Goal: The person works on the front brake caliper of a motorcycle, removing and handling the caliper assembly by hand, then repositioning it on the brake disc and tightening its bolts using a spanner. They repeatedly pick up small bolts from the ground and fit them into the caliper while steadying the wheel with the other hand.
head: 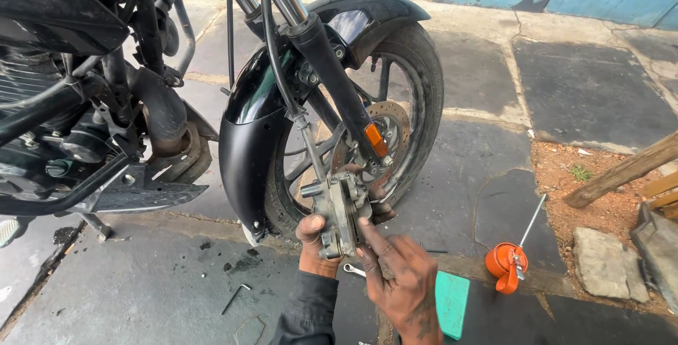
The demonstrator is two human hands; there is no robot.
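Observation:
A grey metal brake caliper point(339, 211) hangs on its hose beside the front wheel point(413, 98) of a black motorcycle. My left hand point(313, 242) grips the caliper from below and behind, thumb on its left side. My right hand point(402, 281) touches the caliper's right face with its extended index finger, the other fingers loosely curled. The brake disc point(393, 127) and the fork leg point(339, 84) with an orange reflector stand just above and behind the caliper. The black mudguard point(247, 126) curves down on the left.
A small spanner point(353, 269) and an allen key point(235, 298) lie on the stone paving. A green flat box point(452, 304) is beside my right wrist. An orange oil can point(507, 266) with a long spout stands at the right. Wooden planks point(625, 172) lean at the far right.

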